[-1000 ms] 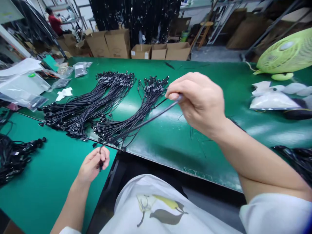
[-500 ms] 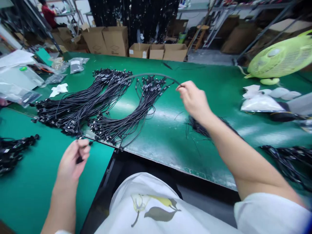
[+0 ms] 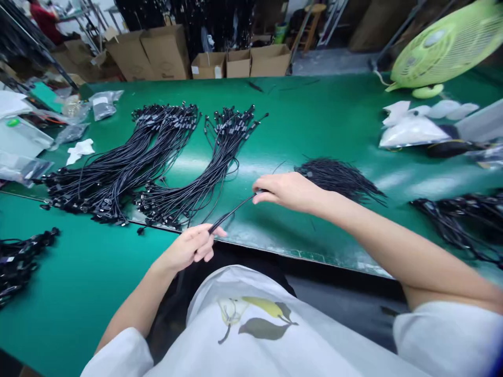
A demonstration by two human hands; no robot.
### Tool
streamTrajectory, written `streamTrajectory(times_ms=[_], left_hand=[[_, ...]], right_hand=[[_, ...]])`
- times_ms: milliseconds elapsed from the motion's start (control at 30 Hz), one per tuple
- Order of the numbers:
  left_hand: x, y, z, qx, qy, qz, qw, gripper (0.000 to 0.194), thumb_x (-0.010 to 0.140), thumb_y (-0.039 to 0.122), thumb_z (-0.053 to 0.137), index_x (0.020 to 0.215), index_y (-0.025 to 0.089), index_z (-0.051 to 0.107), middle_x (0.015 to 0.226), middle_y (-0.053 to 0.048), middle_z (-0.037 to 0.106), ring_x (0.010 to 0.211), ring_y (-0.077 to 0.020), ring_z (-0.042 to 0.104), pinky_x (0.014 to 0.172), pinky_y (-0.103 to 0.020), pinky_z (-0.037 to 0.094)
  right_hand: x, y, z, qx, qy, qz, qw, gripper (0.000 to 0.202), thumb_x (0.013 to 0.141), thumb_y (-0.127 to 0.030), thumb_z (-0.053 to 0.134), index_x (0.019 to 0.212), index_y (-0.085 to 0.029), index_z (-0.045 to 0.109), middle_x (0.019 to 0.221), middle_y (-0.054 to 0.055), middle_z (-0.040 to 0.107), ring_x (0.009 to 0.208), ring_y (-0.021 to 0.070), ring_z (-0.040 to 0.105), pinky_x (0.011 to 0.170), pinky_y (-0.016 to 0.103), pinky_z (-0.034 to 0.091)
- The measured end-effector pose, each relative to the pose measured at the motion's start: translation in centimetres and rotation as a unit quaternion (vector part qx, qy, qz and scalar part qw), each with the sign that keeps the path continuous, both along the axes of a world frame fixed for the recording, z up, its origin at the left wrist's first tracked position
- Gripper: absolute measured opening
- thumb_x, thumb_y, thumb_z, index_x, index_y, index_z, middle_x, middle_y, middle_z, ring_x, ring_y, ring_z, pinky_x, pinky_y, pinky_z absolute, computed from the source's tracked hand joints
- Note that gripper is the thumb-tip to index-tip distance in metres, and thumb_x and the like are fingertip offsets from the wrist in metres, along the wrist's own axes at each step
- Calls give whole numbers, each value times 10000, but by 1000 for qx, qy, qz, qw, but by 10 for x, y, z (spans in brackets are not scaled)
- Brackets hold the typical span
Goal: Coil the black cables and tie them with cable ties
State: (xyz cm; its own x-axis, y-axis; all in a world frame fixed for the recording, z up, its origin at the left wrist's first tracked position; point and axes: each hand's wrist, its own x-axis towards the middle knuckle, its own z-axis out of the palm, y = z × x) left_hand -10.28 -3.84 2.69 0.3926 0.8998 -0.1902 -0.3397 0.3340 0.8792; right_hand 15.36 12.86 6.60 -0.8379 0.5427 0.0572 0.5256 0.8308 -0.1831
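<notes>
A black cable (image 3: 234,210) runs between my two hands above the table's front edge. My left hand (image 3: 193,245) is closed on its lower left part, with some fingers extended. The fingertips of my right hand (image 3: 281,191) pinch the other end. Behind my left hand lies a narrow bundle of black cables (image 3: 214,167), and a wider cable bundle (image 3: 137,157) is to its left. Just beyond my right hand, a pile of thin black ties or wires (image 3: 340,178) rests on the green table (image 3: 298,125).
A green fan (image 3: 444,47) stands at the back right, near white packets (image 3: 412,131). More black cables lie at the right (image 3: 463,225) and far left (image 3: 23,262). Cardboard boxes (image 3: 271,60) stand behind the table. A person in red is at the upper left.
My left hand has moved right and my right hand has come down and left, so they are closer together. The cable, formerly arched over the bundles, is now a short span between them.
</notes>
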Motion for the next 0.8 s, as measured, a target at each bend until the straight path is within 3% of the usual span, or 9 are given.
streamTrajectory(times_ms=[100,233,300,367,467,567,633,733,800], left_hand=[[-21,5,17,-19,-142,78,987,338,889,363,618,1097,102,669,481,116,250,355,-15,144,392,-142,309],[-26,18,27,41,-185,287,939,424,886,301,628,1285,172,565,605,89,405,431,-9,300,518,-115,404],[-17,28,19,57,-126,297,945,408,885,297,626,1273,179,575,663,63,486,509,-24,411,608,-157,451],[-6,36,5,62,-25,259,963,387,884,334,629,1220,143,611,692,25,559,567,-57,481,643,-210,462],[1,39,-8,46,70,193,978,383,890,355,622,1168,92,638,628,5,573,549,-81,481,585,-224,429],[-15,35,-1,5,-45,229,972,310,917,288,591,1141,79,637,516,69,428,455,-51,379,496,-176,376],[-32,31,11,-11,-153,293,944,274,965,239,508,1153,72,614,502,90,375,412,-32,330,466,-135,358],[-43,28,24,15,-215,350,912,306,1003,216,423,1228,63,564,497,102,384,390,-16,332,465,-91,360],[-33,30,24,33,-164,336,927,320,980,241,483,1243,80,568,508,97,423,406,-18,370,489,-101,386]], right_hand=[[24,7,-24,-18,93,4,995,320,996,-401,384,984,-180,614,896,56,668,767,160,608,645,252,397],[18,-28,-55,86,113,21,990,304,995,-239,339,928,-159,625,779,63,651,671,160,583,618,272,371],[7,-55,-59,95,90,94,987,304,986,-210,362,814,-170,610,677,36,615,594,149,550,593,280,339],[-2,-77,-52,62,80,174,980,344,993,-234,369,718,-185,569,609,9,573,538,130,512,578,281,322],[1,-82,-28,48,101,183,977,384,1005,-287,349,702,-194,565,617,7,580,545,123,512,576,281,323],[29,-52,-13,135,115,18,984,389,1002,-330,342,763,-197,618,694,46,640,600,163,557,563,303,318],[49,-31,-16,179,107,-74,975,397,999,-355,342,784,-193,635,724,68,660,610,189,576,542,314,306],[57,-24,-35,149,91,-51,983,393,995,-347,355,763,-190,630,679,59,646,582,187,577,535,309,311],[45,-39,-45,78,93,36,992,391,997,-325,364,721,-191,607,635,34,623,561,162,565,552,291,324]])
